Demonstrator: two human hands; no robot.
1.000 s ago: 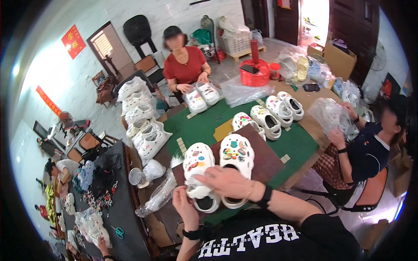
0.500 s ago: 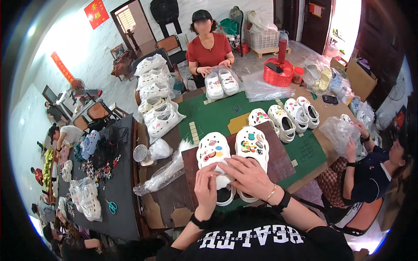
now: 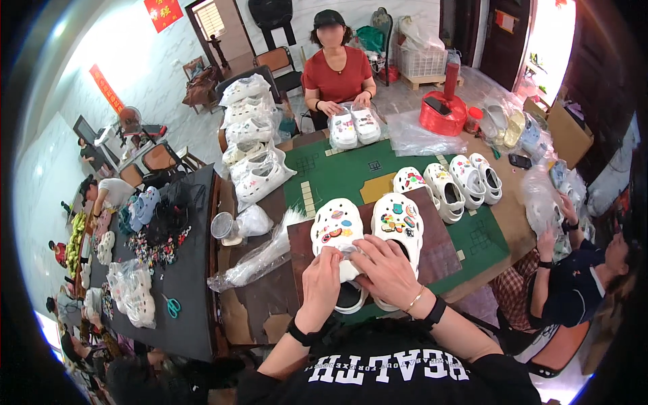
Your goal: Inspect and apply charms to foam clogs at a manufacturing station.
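Two white clogs with colourful charms stand side by side before me on a brown board point(image 3: 439, 236), toes pointing away. My left hand point(image 3: 320, 278) is closed at the opening of the left clog point(image 3: 336, 226), its thumb and fingertips pinching a crumpled whitish piece point(image 3: 345, 248), perhaps paper or thin plastic. From the other side my right hand point(image 3: 388, 270) bends its fingers over the same piece. Its wrist and back cover part of the right clog point(image 3: 398, 219). What lies inside the left clog under my fingers is hidden.
More decorated white clogs point(image 3: 445, 192) stand right on the green mat point(image 3: 324, 179). Clear plastic bags point(image 3: 260, 253) and bagged clogs point(image 3: 260, 177) lie left. Across the table a person in red holds bagged clogs point(image 3: 354, 127). At right, another person handles a plastic bag point(image 3: 543, 202).
The view has shifted slightly, moving the scene rightward. My left fingers have drawn tighter around the whitish piece, and both hands stay at the left clog. The right-hand person's bag has changed shape.
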